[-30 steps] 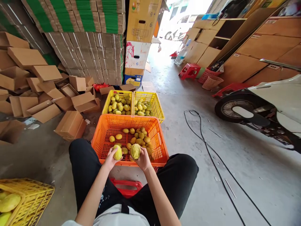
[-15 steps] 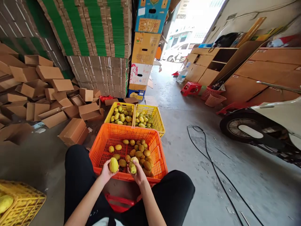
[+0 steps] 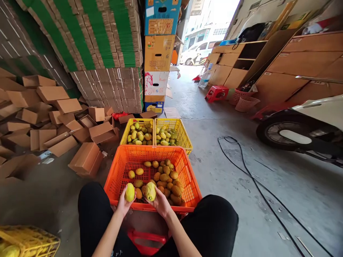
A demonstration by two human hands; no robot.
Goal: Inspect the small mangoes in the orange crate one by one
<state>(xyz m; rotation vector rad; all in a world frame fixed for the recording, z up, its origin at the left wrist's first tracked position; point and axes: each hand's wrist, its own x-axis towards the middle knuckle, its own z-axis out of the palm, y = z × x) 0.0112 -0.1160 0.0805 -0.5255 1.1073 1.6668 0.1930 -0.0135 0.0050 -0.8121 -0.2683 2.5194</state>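
Note:
My left hand [image 3: 124,201] is wrapped round a smooth yellow oval melon [image 3: 130,192], held upright above the near edge of an orange plastic crate [image 3: 191,178]. Beside it, my right hand [image 3: 160,201] grips a second melon [image 3: 150,191], paler, with a rougher, ridged skin. The two fruits are a short gap apart. Below them, brownish-yellow oval fruits [image 3: 164,177] are heaped mostly in the right part of the crate, and a few lie loose at its left, one of them [image 3: 131,174] near the middle.
Two yellow crates [image 3: 184,134] with yellow-green fruits stand against the orange crate's far side. Another yellow crate [image 3: 40,242] is at lower left. Cardboard boxes [image 3: 87,157] litter the left floor. A black cable [image 3: 246,171] and a parked motorbike [image 3: 289,137] are at right.
The right-hand melon has turned, showing a paler side and its end. Both hands still hold their fruits. The camera view has shifted slightly.

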